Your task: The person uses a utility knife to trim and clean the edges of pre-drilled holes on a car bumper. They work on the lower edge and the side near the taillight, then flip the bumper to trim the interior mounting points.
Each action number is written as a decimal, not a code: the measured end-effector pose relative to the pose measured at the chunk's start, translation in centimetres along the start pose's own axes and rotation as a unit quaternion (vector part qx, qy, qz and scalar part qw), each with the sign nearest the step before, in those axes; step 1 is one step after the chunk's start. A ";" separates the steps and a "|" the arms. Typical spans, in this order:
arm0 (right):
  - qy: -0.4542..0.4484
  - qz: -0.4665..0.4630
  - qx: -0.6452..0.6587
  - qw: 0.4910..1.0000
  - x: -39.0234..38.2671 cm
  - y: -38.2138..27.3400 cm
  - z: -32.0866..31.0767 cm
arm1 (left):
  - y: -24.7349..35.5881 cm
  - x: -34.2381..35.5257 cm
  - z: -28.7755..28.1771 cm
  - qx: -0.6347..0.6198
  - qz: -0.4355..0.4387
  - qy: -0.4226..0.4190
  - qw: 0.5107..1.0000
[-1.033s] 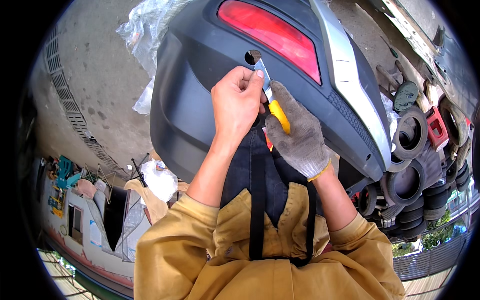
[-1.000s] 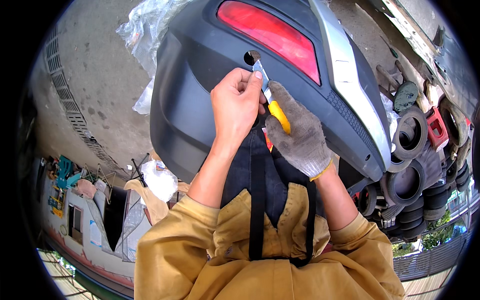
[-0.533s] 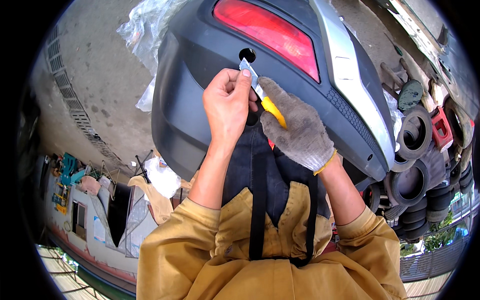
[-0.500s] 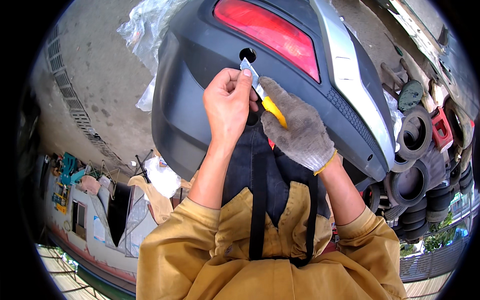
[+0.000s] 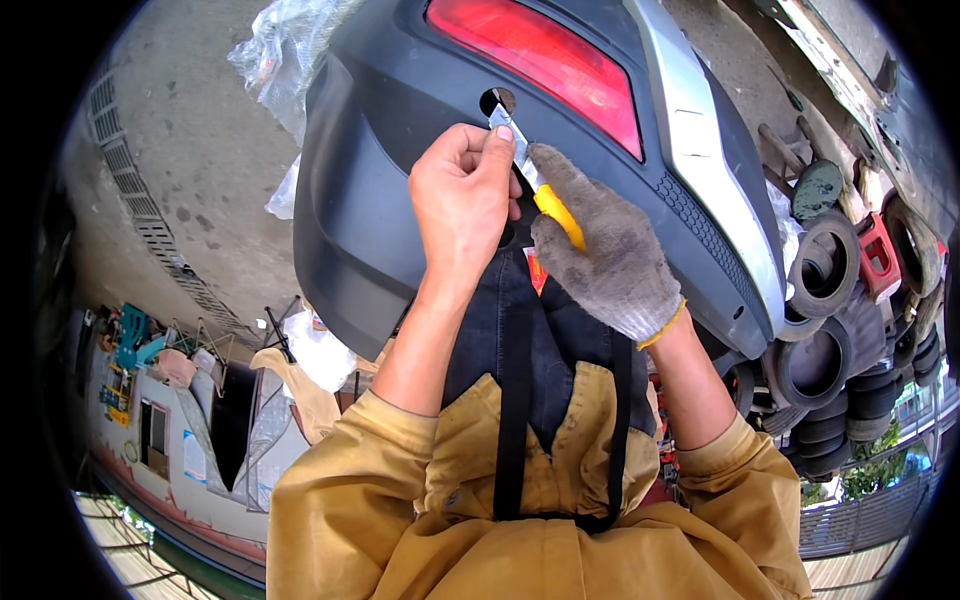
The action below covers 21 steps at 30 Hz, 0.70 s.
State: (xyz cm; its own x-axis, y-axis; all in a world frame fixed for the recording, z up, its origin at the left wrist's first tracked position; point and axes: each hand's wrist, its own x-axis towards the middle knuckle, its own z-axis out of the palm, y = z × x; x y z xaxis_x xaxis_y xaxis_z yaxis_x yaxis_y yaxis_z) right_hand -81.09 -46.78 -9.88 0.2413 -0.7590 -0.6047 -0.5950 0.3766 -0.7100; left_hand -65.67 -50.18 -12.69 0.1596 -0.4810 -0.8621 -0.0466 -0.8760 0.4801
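Note:
A dark grey plastic bumper (image 5: 355, 200) with a red reflector lens (image 5: 535, 75), a silver strip (image 5: 690, 140) and a small round hole (image 5: 492, 100) fills the upper middle. My left hand (image 5: 462, 200), bare, pinches the silver blade of a utility knife (image 5: 558, 212) between thumb and fingers, just below the hole. My right hand (image 5: 605, 250), in a grey knit glove, is closed round the knife's yellow handle, beside my left hand. The blade's tip reaches the lower part of the hole. My dark trousers (image 5: 480, 350) show below the hands.
Clear plastic wrap (image 5: 280, 70) lies at upper left on concrete ground (image 5: 190, 170) beside a drain grate (image 5: 150, 220). Old tyres (image 5: 820, 360) and a red plastic object (image 5: 876, 255) are piled at right. Assorted clutter (image 5: 135, 335) and a white bag (image 5: 315, 340) sit at lower left.
Since half a second ago both hands have moved slightly upward with the knife, whose tip now overlaps the hole. The grip of each hand looks the same.

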 end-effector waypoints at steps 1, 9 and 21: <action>-0.001 0.002 0.000 1.000 0.0 0.0 -0.1 | 0.0 0.0 0.1 0.000 -0.003 0.002 1.000; -0.065 0.040 -0.016 0.997 0.7 -0.5 -2.1 | 0.4 -0.2 0.5 0.017 -0.013 0.011 1.000; -0.078 0.007 -0.036 0.996 1.4 0.2 -3.3 | 0.6 0.3 0.6 0.077 -0.004 0.023 0.997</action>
State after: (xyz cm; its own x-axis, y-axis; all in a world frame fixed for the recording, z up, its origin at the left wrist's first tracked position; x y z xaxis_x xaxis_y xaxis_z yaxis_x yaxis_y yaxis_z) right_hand -83.37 -49.54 -9.67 0.3452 -0.6604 -0.6669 -0.6509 0.3434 -0.6770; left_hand -66.22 -50.86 -12.77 0.2059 -0.4751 -0.8555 -0.1955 -0.8766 0.4397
